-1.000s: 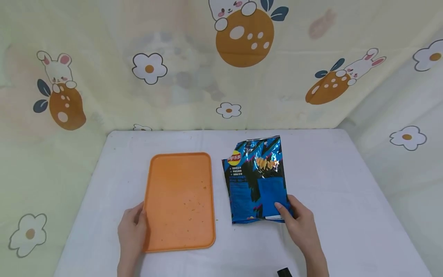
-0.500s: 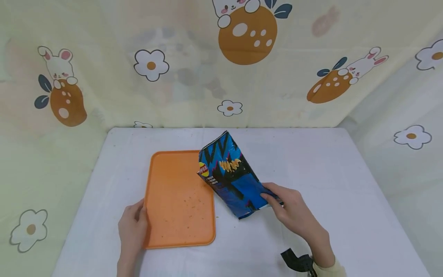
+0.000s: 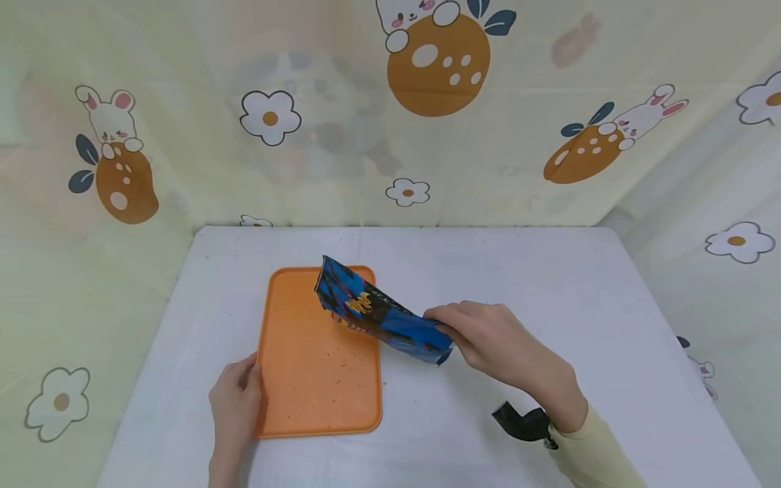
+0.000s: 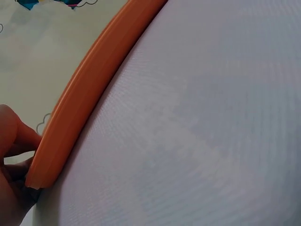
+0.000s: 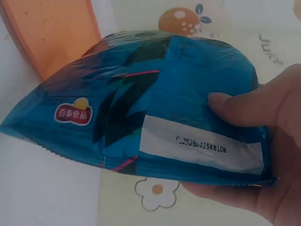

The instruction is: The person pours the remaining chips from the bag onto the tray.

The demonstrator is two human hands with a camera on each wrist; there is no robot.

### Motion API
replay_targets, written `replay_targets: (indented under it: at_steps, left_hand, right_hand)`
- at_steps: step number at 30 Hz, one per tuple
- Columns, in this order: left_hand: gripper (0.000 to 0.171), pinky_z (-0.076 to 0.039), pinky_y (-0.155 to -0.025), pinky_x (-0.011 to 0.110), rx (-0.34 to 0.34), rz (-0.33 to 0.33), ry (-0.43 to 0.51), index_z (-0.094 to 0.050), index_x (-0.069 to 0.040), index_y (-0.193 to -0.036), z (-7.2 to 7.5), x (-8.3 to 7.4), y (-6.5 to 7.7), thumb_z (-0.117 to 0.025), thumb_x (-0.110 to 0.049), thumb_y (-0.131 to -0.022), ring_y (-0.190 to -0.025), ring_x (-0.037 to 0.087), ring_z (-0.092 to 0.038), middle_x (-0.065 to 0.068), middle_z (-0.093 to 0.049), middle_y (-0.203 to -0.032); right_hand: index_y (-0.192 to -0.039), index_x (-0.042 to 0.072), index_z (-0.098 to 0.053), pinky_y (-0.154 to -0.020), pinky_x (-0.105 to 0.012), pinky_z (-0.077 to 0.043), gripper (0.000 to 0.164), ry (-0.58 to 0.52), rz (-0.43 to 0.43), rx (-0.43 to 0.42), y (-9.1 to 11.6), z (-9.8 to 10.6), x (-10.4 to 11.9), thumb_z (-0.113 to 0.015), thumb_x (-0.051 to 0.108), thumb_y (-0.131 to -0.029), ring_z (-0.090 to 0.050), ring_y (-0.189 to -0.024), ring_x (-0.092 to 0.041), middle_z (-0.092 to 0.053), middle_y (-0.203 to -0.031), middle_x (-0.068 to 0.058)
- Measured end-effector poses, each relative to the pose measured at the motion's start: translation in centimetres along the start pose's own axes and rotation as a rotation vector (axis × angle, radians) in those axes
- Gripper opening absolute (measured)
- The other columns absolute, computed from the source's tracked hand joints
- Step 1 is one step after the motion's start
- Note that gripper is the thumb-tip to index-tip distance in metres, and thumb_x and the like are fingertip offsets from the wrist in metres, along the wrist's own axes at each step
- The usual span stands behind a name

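Note:
In the head view, an orange tray [image 3: 305, 386] lies on the white table with small crumbs scattered on its surface. My left hand [image 3: 236, 393] holds the tray by its left edge. The left wrist view shows the tray's side wall [image 4: 89, 84] with fingers at its near end. My right hand [image 3: 488, 339] grips a blue and black chip bag [image 3: 384, 322] by its right end. The bag is tilted, its far end over the upper part of the tray. Up close in the right wrist view, the thumb presses the bag [image 5: 188, 80] beside a white printed date strip. Any contents are hidden.
The white table [image 3: 518, 271] runs up to a patterned cloth [image 3: 329, 163] at the back and sides. A black strap piece [image 3: 521, 421] hangs at my right wrist. A few crumbs lie on the table right of the tray.
My right hand has carried the chip bag left from beside the tray to above it. The bag has tipped over, its far end turned left. The left hand and tray stay nearly still.

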State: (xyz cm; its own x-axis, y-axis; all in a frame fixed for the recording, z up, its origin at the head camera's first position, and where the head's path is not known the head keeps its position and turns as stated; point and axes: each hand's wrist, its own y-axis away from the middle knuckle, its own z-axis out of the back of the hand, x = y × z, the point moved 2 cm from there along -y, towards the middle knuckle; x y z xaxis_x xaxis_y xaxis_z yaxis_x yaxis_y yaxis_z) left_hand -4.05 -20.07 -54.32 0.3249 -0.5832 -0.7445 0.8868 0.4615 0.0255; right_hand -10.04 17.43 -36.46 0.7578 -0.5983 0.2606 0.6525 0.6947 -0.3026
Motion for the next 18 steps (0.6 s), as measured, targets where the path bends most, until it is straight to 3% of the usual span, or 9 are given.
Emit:
replay_targets:
  at_steps: [5,11,18]
  left_hand:
    - [0.034,-0.053,-0.098,0.054,0.017,0.017,0.005,-0.063,-0.001,-0.137,0.2,-0.1,0.1,-0.054,-0.011,-0.106,-0.116,0.037,-0.063,0.019,-0.068,-0.119]
    - [0.033,-0.054,-0.096,0.052,0.002,0.007,0.003,-0.064,-0.001,-0.136,0.1,0.0,0.0,-0.055,-0.012,-0.106,-0.114,0.035,-0.065,0.018,-0.068,-0.118]
    - [0.033,-0.053,-0.097,0.054,0.007,-0.002,0.020,-0.064,0.000,-0.136,0.0,0.0,0.1,-0.055,-0.010,-0.105,-0.116,0.037,-0.064,0.020,-0.068,-0.119]
  right_hand:
    - [-0.114,0.012,-0.071,-0.059,-0.020,-0.049,0.023,0.040,-0.023,0.125,-1.8,0.6,0.7,-0.071,0.002,-0.093,-0.060,-0.070,-0.007,-0.075,-0.096,0.003]
    - [-0.108,0.012,-0.071,-0.051,-0.016,-0.040,0.017,0.088,0.031,0.157,-3.2,0.8,1.2,-0.068,0.001,-0.095,-0.054,-0.064,-0.006,-0.073,-0.086,0.003]
    - [-0.107,0.011,-0.072,-0.051,-0.017,-0.040,0.020,0.095,0.055,0.225,-4.1,0.8,1.3,-0.065,-0.003,-0.095,-0.058,-0.065,-0.007,-0.074,-0.086,0.000]
